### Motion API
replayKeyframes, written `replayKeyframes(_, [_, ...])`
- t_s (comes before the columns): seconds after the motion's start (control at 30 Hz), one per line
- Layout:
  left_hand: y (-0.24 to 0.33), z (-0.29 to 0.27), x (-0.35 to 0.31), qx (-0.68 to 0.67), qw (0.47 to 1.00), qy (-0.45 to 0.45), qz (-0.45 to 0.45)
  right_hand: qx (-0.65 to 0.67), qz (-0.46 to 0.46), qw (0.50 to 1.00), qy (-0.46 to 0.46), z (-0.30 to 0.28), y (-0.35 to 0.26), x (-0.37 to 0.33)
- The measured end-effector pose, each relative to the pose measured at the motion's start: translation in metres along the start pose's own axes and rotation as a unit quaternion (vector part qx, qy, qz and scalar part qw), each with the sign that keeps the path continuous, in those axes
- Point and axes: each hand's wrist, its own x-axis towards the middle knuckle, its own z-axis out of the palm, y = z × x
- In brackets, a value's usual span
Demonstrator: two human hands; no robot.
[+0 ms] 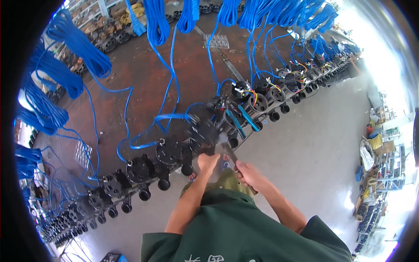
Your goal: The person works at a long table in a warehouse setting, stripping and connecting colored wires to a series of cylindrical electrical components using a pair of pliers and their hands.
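My right hand (249, 175) is closed round the handle of a hammer (232, 153). The blurred hammer head is up against the side of a black pump housing (201, 131). Low on that same housing, my left hand (208, 162) is closed on a dark part that looks like its outlet spout; its fingers are partly hidden. A blue cable runs into the housing from the left. Just right of it, teal-handled pliers (245, 117) rest on a neighbouring open motor body (258, 103).
Similar black pumps (173, 150) stand in a long row along the bench edge, their spouts sticking out toward me. Coiled blue cables (78, 43) hang over the brown bench top (131, 65). Open motor bodies with coloured wires continue at right. Loaded shelves (388, 170) stand at far right.
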Motion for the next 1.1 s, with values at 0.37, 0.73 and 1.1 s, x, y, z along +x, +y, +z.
replayKeyframes(0.37, [-0.008,-0.014,0.006,-0.027,0.994,-0.084,-0.067,0.103,0.112,0.988,-0.025,-0.042,0.024,-0.064])
replayKeyframes(0.73, [0.226,-0.202,-0.116,0.105,0.884,0.091,0.447,-0.293,-0.192,0.885,0.306,-0.164,-0.090,-0.077])
replayKeyframes(1.1, [0.240,-0.203,0.033,0.146,0.980,-0.083,0.112,-0.333,-0.305,0.844,0.289,-0.249,-0.112,0.068])
